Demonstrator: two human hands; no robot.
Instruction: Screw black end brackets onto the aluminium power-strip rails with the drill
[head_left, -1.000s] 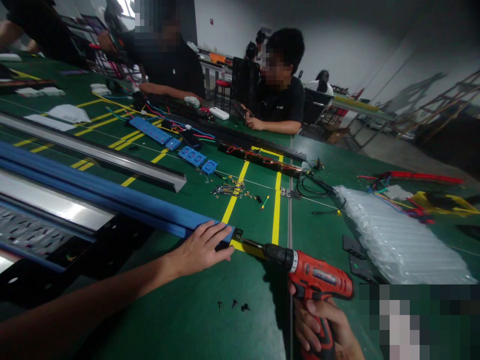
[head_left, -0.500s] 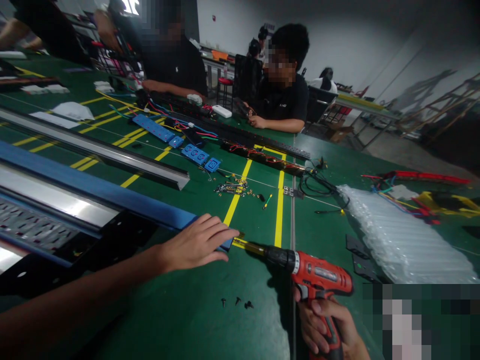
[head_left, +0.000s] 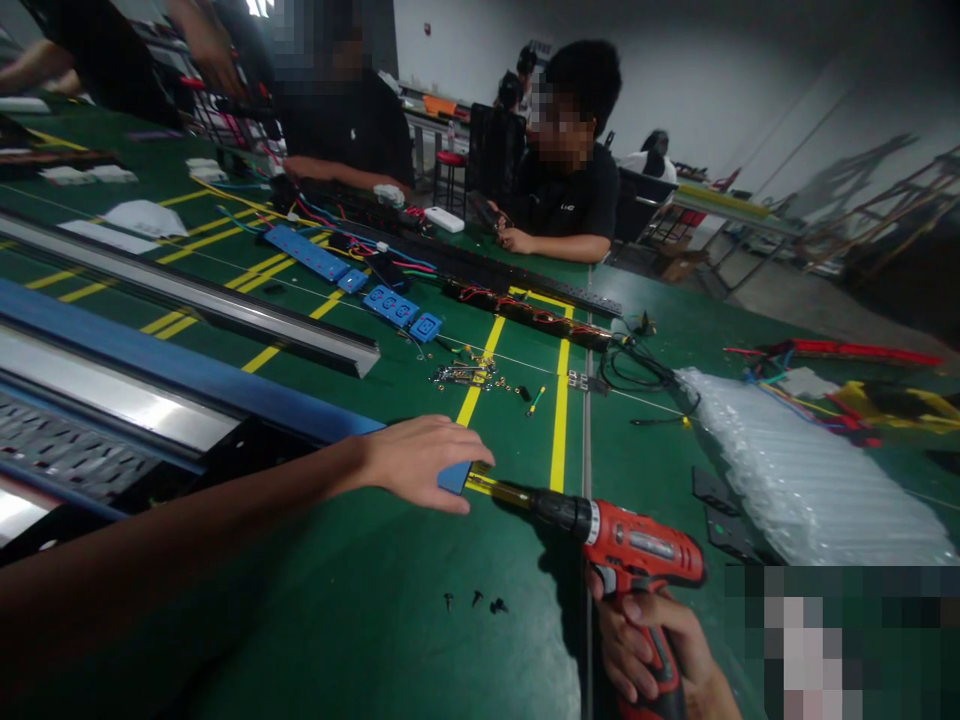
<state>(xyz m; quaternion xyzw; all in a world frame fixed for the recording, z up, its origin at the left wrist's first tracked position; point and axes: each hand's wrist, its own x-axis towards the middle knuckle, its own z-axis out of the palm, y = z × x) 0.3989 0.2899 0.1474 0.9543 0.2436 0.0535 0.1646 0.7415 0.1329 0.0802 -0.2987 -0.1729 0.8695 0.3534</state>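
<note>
My right hand [head_left: 652, 650] grips the handle of a red and black power drill [head_left: 645, 545] at the lower right. The drill's long bit points left and meets the end of a long blue bar [head_left: 453, 477]. Over that end lies my left hand [head_left: 427, 462], its thumb apart from the bent fingers and the bar's corner showing between them. Whether the fingers press on the bar is hard to see. Several small black screws [head_left: 478, 599] lie on the green table [head_left: 375, 640] below.
Beyond my left hand are loose metal screws [head_left: 469, 373], blue socket blocks [head_left: 390, 308] and a grey metal rail [head_left: 225, 300]. Bubble-wrapped goods [head_left: 810, 470] lie at the right, near black brackets [head_left: 724, 515]. A person in black [head_left: 574, 200] sits across the table.
My left hand has moved slightly right and up, nearer the bar's tip, and its thumb and fingers now straddle the corner. The drill and my right hand have barely moved.
</note>
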